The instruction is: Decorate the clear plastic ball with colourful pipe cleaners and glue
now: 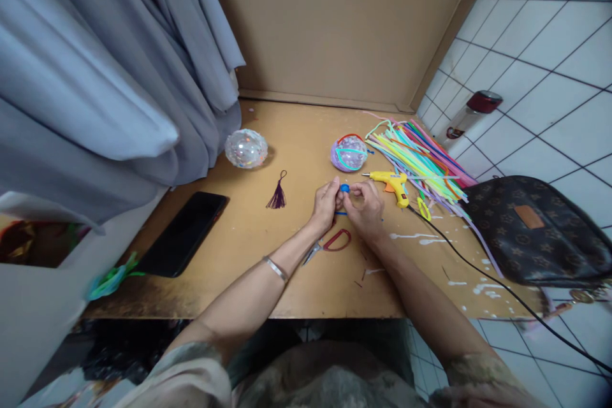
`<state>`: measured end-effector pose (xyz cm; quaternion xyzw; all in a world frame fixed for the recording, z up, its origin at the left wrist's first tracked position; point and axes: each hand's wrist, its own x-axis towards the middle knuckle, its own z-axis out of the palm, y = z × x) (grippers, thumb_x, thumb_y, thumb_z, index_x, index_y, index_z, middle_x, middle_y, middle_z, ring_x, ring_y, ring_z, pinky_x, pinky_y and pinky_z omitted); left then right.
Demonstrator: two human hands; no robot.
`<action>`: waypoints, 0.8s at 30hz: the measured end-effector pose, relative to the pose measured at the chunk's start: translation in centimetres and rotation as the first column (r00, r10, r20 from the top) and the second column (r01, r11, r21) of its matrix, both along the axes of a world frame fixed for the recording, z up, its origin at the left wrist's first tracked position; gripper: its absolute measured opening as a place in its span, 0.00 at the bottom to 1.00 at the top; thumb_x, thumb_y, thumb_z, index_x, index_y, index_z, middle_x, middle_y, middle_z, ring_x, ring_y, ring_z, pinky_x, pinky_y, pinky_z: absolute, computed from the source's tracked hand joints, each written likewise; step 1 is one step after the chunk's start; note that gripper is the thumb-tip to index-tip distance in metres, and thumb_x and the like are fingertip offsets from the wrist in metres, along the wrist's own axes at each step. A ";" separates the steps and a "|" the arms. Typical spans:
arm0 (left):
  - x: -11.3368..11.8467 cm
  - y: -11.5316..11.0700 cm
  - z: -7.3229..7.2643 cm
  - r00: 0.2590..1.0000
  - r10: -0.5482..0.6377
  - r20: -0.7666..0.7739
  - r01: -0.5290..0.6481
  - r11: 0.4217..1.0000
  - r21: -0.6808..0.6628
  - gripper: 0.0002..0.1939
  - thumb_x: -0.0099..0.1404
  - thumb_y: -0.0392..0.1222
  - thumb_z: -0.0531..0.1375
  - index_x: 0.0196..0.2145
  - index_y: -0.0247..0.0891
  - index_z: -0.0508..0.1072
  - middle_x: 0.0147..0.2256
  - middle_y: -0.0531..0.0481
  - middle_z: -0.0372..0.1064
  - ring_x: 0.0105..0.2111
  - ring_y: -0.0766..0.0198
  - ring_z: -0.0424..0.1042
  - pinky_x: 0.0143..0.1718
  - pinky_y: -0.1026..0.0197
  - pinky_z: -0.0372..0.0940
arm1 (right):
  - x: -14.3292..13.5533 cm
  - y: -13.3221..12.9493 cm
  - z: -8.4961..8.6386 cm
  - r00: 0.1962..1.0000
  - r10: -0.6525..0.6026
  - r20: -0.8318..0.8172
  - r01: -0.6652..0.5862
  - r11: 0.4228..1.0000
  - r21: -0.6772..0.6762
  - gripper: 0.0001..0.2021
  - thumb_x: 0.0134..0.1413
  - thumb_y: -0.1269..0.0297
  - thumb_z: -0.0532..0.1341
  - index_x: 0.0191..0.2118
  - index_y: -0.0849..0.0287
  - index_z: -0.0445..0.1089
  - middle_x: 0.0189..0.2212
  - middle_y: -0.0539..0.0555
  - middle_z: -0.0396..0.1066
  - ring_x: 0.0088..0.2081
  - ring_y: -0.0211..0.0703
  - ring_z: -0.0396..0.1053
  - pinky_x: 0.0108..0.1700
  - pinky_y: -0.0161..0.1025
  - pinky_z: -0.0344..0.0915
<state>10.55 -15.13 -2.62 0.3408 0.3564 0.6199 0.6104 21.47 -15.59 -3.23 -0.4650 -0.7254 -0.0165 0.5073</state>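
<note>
Between my two hands, over the middle of the table, is a small coil of blue pipe cleaner (345, 188). My left hand (327, 204) pinches it from the left, and the fingers of my right hand (366, 207) close on its right side. Just beyond them sits a clear ball with purple filling (349, 153), with red and turquoise pipe cleaners around it. Below my hands lie scissors with red handles (337, 241), partly behind my left wrist. A yellow glue gun (389, 185) rests close to the right of my right hand.
Many coloured pipe cleaners (421, 156) lie at the back right beside a brown patterned bag (540, 229). The glue gun's black cord (468, 261) runs off right. Leftward are a dark tassel (277, 194), a clear ball (246, 148), a black phone (184, 236) and a grey curtain (191, 64).
</note>
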 end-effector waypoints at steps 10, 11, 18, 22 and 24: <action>0.0 -0.2 0.3 1.000 -0.021 0.006 0.021 1.000 0.011 0.31 0.49 0.66 0.67 0.19 0.37 0.59 0.16 0.60 0.51 0.17 0.75 0.49 0.20 0.67 0.45 | -0.1 0.0 0.0 1.000 0.001 0.002 -0.001 1.000 0.006 0.02 0.55 0.66 0.59 0.36 0.55 0.67 0.30 0.52 0.69 0.33 0.43 0.68 0.36 0.41 0.66; 0.0 -0.1 0.2 1.000 -0.017 0.002 0.017 1.000 0.012 0.31 0.49 0.66 0.68 0.19 0.37 0.59 0.16 0.60 0.51 0.17 0.75 0.49 0.20 0.67 0.46 | -0.1 0.0 0.0 1.000 0.002 0.003 -0.002 1.000 0.009 0.02 0.55 0.66 0.59 0.36 0.55 0.67 0.30 0.52 0.69 0.32 0.43 0.68 0.36 0.41 0.66; -0.3 0.3 -0.4 0.982 0.081 -0.172 -0.064 0.992 0.104 0.28 0.54 0.63 0.65 0.18 0.37 0.61 0.18 0.58 0.52 0.21 0.73 0.50 0.22 0.66 0.48 | -0.4 -0.1 0.2 1.000 -0.007 -0.020 0.008 1.000 0.022 0.01 0.55 0.65 0.59 0.34 0.54 0.65 0.28 0.51 0.69 0.31 0.43 0.68 0.36 0.40 0.66; -0.4 0.2 -0.2 0.959 0.129 -0.254 -0.089 0.983 0.163 0.27 0.58 0.59 0.63 0.17 0.38 0.57 0.18 0.59 0.49 0.21 0.72 0.49 0.23 0.66 0.48 | -0.5 -0.2 0.2 0.999 0.010 -0.040 -0.009 1.000 0.029 0.01 0.54 0.66 0.60 0.34 0.55 0.66 0.28 0.51 0.69 0.31 0.43 0.68 0.36 0.41 0.66; -0.4 0.2 -0.2 0.954 0.141 -0.263 -0.099 0.981 0.169 0.27 0.58 0.58 0.63 0.17 0.38 0.55 0.18 0.59 0.48 0.21 0.72 0.48 0.24 0.66 0.48 | -0.6 -0.2 0.1 0.999 0.012 -0.052 -0.011 1.000 0.021 0.01 0.54 0.66 0.60 0.34 0.55 0.66 0.28 0.51 0.68 0.31 0.42 0.68 0.36 0.40 0.66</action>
